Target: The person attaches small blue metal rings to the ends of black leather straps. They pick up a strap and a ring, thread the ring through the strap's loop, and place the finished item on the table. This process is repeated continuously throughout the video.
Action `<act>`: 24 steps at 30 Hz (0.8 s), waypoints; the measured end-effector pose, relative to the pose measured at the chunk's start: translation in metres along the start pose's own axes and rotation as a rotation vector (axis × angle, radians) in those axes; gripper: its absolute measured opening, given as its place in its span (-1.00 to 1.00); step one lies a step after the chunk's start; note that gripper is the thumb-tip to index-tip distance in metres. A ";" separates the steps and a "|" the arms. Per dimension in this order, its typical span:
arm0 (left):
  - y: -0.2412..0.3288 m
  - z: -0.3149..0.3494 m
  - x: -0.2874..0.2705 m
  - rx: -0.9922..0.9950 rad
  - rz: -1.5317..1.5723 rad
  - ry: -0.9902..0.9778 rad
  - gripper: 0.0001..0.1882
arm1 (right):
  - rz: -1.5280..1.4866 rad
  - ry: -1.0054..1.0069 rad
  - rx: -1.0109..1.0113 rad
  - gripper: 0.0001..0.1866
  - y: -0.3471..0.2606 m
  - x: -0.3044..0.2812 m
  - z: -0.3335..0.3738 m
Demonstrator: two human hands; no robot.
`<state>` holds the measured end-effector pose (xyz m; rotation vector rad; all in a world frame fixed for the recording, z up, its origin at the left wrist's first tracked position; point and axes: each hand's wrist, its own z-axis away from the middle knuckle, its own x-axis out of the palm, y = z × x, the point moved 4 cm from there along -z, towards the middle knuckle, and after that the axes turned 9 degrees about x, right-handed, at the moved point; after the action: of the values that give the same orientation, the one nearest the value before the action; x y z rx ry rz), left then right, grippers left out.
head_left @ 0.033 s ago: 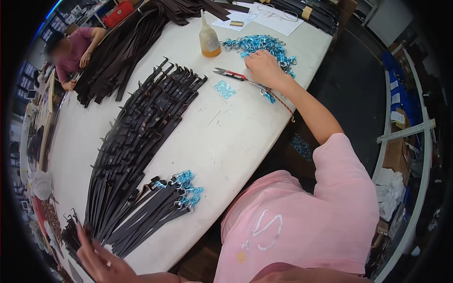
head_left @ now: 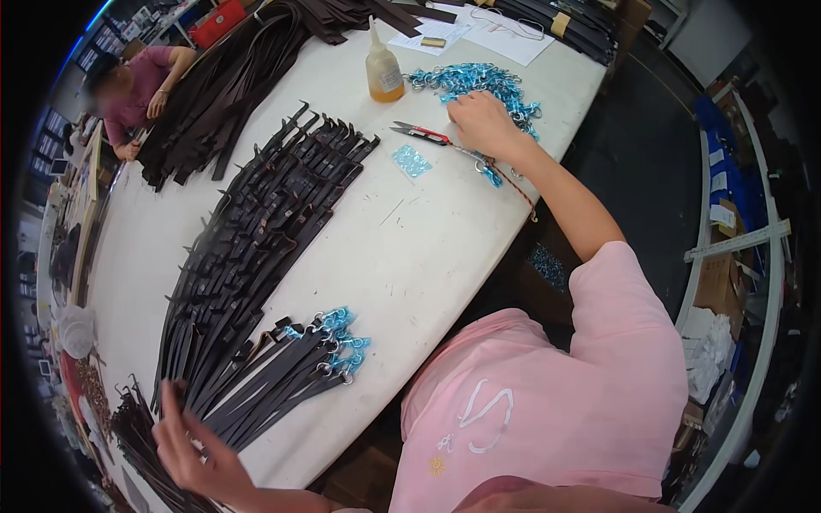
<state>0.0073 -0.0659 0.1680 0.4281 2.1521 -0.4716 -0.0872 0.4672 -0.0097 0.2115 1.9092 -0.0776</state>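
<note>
My right hand (head_left: pixel 487 126) rests at the near edge of a pile of metal rings and clasps in blue plastic wrap (head_left: pixel 481 79), its fingers curled together; anything in them is hidden. Beside it lie red-handled thread snips (head_left: pixel 425 134) with a braided cord. Over the lower ends of the dark leather straps (head_left: pixel 278 197), my left hand (head_left: pixel 198 462) is raised with its fingers stretched out and nothing visible in them. Nearer me, a smaller bunch of straps (head_left: pixel 282 376) carries rings partly wrapped in blue plastic (head_left: pixel 340 335).
A bottle of amber liquid (head_left: pixel 385 73) stands by the pile, with a blue plastic piece (head_left: pixel 412 161) nearer me. Long brown straps (head_left: pixel 218 90) fill the far left, where another person (head_left: pixel 141 81) works. More thin straps (head_left: pixel 145 436) lie at the lower left.
My left hand has moved slightly up and to the right, over the strap ends. The right hand stays by the pile almost unmoved.
</note>
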 end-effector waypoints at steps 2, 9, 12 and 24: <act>0.001 0.013 0.063 0.033 0.195 -0.115 -0.61 | -0.032 -0.024 0.048 -0.87 0.011 -0.007 0.005; -0.005 0.033 0.104 -0.203 0.547 -0.134 -0.66 | -0.328 -0.123 0.208 -0.86 0.038 -0.046 -0.001; -0.009 0.018 0.093 -0.236 0.574 -0.064 -0.68 | -0.404 0.057 0.308 -0.84 0.051 -0.081 -0.009; 0.056 0.008 0.147 -0.344 0.995 -0.152 -0.78 | -1.520 -0.664 -0.397 -0.84 -0.233 -0.111 0.014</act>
<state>-0.0445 -0.0014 0.0334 1.1182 1.5653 0.4058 -0.0815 0.2241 0.0780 -1.3795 1.0029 -0.6694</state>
